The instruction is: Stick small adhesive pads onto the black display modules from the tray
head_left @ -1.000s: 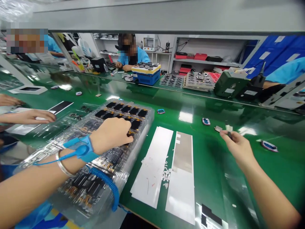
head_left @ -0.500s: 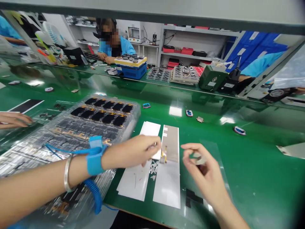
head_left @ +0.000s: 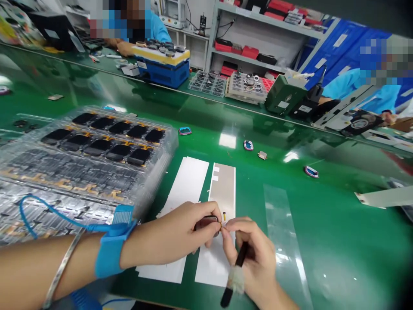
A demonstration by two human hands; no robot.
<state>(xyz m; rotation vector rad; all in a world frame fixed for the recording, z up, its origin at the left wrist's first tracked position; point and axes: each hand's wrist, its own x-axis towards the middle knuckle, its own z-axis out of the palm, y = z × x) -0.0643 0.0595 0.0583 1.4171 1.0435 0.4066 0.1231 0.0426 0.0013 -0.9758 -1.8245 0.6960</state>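
Above the white paper strips [head_left: 183, 183] on the green bench mat [head_left: 325, 241] — left hand [head_left: 174, 234] pinching a small dark rounded part [head_left: 206, 223], right hand [head_left: 254, 262] clasping a slim black tool [head_left: 241, 255].

Module: a small, dark, glossy rounded piece [head_left: 206, 222], partly hidden, pinched in the left hand [head_left: 180, 232].
Ribbon: a thin orange-yellow flex strip [head_left: 221, 224] at its right edge, by the right fingertips [head_left: 225, 232].
Tool: a slim black stick [head_left: 241, 254] with a white fibrous wrap [head_left: 236, 279], tilted in the right hand [head_left: 254, 258].
Place: held just above a white paper strip [head_left: 209, 269].
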